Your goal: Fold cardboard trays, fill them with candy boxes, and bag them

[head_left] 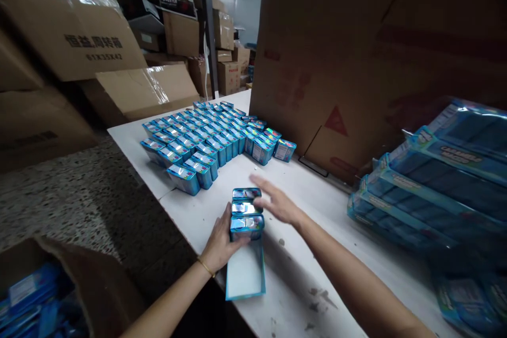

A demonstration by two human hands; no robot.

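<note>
Well, this looks like a stockroom: cardboard cartons (67,26) are heaped along the left, and a tall cardboard panel (336,58) rises behind a long white tabletop (304,243). Speckled terrazzo floor (91,211) shows below the tabletop's left edge. To the right lie shrink-wrapped blue display trays (428,185), and an open carton (35,296) holding blue packets is cut off at the bottom left corner.

Farther up the tabletop, dozens of small blue boxes (198,137) stand in tight rows. Nearest the person, three more boxes (246,214) stand in a short line at the far end of a shallow blue card tray (245,274) with a white inside.

The left hand (224,240) is closed around the side of the nearest box, a gold bracelet (206,267) at its wrist. The right hand (277,202) is open, its fingers (261,193) spread at the middle box.

These boxes probably weigh little and feel stiff, though their glossy tops may slip, so the long sides look like the surest hold. The thin tray would likely flex if lifted by one end.

The left hand hides part of the nearest box. Whether the right fingers touch the box, or the line sits inside the tray, is hard to tell, and the printing is too small to read.
</note>
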